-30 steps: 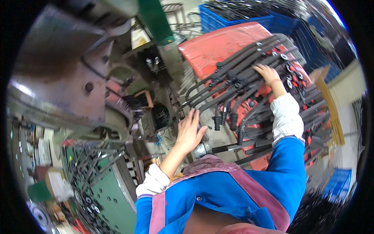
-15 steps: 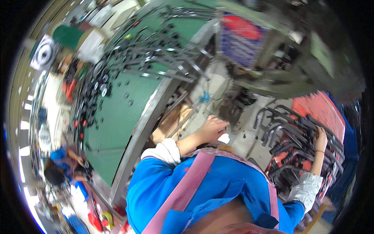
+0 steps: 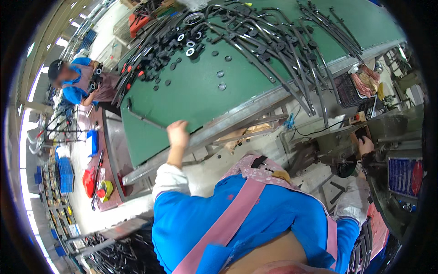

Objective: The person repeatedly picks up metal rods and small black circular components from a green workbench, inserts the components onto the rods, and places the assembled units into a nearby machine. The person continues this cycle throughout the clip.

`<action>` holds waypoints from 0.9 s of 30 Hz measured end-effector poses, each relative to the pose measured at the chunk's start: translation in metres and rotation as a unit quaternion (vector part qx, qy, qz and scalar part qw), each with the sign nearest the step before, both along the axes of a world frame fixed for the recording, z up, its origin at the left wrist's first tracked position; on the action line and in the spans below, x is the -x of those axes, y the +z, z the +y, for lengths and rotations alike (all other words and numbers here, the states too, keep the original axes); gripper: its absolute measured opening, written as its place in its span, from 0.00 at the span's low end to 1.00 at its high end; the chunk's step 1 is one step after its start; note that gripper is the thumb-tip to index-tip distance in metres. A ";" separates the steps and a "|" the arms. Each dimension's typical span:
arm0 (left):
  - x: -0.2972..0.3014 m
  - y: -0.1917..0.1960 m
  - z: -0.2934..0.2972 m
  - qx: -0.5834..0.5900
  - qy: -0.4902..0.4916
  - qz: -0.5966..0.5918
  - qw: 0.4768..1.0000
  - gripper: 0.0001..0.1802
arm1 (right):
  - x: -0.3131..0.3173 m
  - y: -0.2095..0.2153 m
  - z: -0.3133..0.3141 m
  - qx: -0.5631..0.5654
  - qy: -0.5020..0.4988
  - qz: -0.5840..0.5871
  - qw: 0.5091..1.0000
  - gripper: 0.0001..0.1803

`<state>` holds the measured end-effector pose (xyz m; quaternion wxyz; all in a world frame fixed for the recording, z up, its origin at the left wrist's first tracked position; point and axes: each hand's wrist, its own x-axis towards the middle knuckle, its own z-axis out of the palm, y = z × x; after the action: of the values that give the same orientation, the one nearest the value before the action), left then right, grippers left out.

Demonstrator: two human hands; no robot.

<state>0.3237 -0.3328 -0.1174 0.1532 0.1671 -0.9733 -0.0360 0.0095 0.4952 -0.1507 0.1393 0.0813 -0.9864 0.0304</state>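
Note:
Over the near edge of the green table, my left hand is closed at the end of a bent metal tube that lies on the tabletop; its fingers are slightly blurred. My right hand reaches to a small open brown box on the dark machine at the right. Its fingertips are at the box, and I cannot make out whether they hold anything.
Several bent dark tubes overhang the table's near edge, with black round caps to their left. A co-worker stands at the table's left end holding black parts. A black crate stands beyond the machine; more tubes lie lower right.
The view has swung round toward the table. My right hand has left the pile of bent tubes for the machine; my left has gone from before my waist to the tube on the table.

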 end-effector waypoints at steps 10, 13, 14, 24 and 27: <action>0.004 -0.015 -0.095 -0.142 0.100 -0.260 0.950 0.10 | -0.015 0.054 -0.091 0.039 -0.164 -0.042 0.985 0.09; 0.046 -0.019 -0.072 -0.131 0.039 -0.174 0.975 0.06 | -0.022 0.050 -0.085 0.089 -0.156 0.005 0.984 0.09; 0.067 -0.018 -0.058 -0.140 0.011 -0.141 0.980 0.06 | -0.026 0.049 -0.082 0.102 -0.150 0.017 0.983 0.09; 0.333 -0.008 0.095 -0.053 -0.313 -0.026 0.948 0.17 | -0.034 0.053 -0.091 0.142 -0.158 -0.001 0.977 0.07; 0.368 -0.021 0.098 0.043 -0.318 -0.052 0.946 0.19 | -0.023 0.055 -0.105 0.103 -0.206 -0.059 0.971 0.09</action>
<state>-0.0446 -0.2344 -0.1382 0.0898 -0.1564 -0.9831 -0.0327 0.0327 0.3903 -0.0962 0.0917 -0.1407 -0.9800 0.1071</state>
